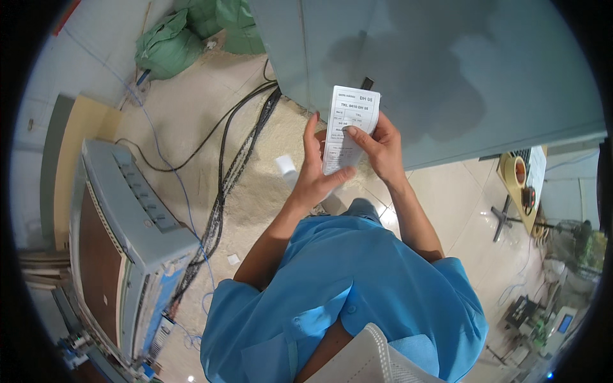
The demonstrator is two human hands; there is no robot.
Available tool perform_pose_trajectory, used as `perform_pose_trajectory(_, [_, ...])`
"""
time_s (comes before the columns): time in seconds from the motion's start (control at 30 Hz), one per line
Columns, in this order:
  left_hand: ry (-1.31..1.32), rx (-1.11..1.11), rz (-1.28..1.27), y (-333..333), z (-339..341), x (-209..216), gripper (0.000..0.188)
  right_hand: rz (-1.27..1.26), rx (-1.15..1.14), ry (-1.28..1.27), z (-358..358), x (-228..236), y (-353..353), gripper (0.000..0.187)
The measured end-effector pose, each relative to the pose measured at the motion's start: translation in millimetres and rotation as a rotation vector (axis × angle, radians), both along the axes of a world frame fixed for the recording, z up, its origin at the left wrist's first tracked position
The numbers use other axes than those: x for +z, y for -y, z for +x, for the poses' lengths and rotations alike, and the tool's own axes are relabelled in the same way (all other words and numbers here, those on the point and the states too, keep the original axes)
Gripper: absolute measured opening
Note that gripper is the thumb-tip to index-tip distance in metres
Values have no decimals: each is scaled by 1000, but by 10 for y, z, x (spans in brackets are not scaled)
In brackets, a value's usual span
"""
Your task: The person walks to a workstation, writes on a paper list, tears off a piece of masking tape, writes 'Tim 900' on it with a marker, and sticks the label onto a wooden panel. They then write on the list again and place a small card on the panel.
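Observation:
Out in front of my blue shirt I hold a narrow white printed paper slip [352, 115], possibly a stack of several; its thickness is hard to judge. My right hand [384, 148] grips its right edge, the thumb lying across the printed face and the fingers behind. From the lower left, my left hand [314, 165] supports it, with the thumb pressed along the bottom edge. The index finger of that hand points up beside the slip, apart from its left edge. The paper is tilted slightly and its print faces me.
A large grey cabinet or panel [421, 76] stands ahead. Black cables [223, 172] cross the dusty floor on the left, near a grey machine [137, 191]. Green sacks [169, 48] lie far left. A tape roll [514, 170] rests on a small table at the right.

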State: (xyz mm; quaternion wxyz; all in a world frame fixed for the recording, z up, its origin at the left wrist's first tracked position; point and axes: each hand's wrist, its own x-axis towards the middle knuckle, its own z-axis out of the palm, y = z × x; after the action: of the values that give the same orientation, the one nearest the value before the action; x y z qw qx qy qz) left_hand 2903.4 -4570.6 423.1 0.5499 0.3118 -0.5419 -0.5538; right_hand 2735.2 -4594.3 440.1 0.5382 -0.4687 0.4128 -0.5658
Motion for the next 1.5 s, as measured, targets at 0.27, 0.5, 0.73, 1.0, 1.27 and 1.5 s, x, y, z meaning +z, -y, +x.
perform_pose_trajectory(0.27, [249, 19, -194, 240, 199, 232, 79, -297, -245, -262, 27, 539, -192, 70])
perform_pose_trajectory(0.5, [319, 48, -269, 255, 208, 224, 74, -562, -248, -996, -215, 843, -180, 51])
perform_pose_trajectory(0.73, [336, 146, -342, 254, 276, 202, 70, -491, -57, -782, -41, 853, -399, 49])
perform_pose_trajectory(1.0, [309, 236, -580, 341, 264, 217, 67, -1041, -107, -1128, -5, 652, -412, 40])
perform_pose_trajectory(1.27, [397, 261, -836, 438, 112, 225, 54, -1160, -191, -1220, -146, 535, -474, 23])
perform_pose_trajectory(1.5, [523, 318, -884, 408, 21, 223, 30, -1207, -336, -1188, -260, 303, -584, 31])
